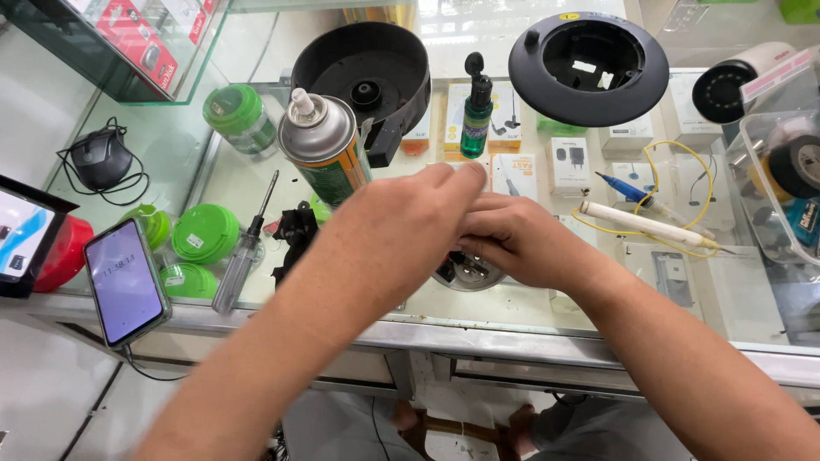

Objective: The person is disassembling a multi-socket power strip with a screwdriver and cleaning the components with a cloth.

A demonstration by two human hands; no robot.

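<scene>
My left hand (401, 226) reaches across the glass counter (512, 312), fingers stretched toward the right and overlapping my right hand (517, 239). Both hands meet over a small round metal part (465, 271) with dark pieces on it, mostly hidden beneath them. My right hand is curled, fingers closed around something at the part, though what it grips is hidden. An aerosol spray can (326, 147) stands just left of my left hand. A black bracket piece (295, 235) lies under my left forearm's edge.
A screwdriver (243, 252), green lids (205, 233) and a phone (125, 280) lie at the left. A black round housing (367, 72), a small green bottle (476, 107) and a black ring cover (588, 58) sit at the back. A soldering iron (645, 224) with yellow wire lies right.
</scene>
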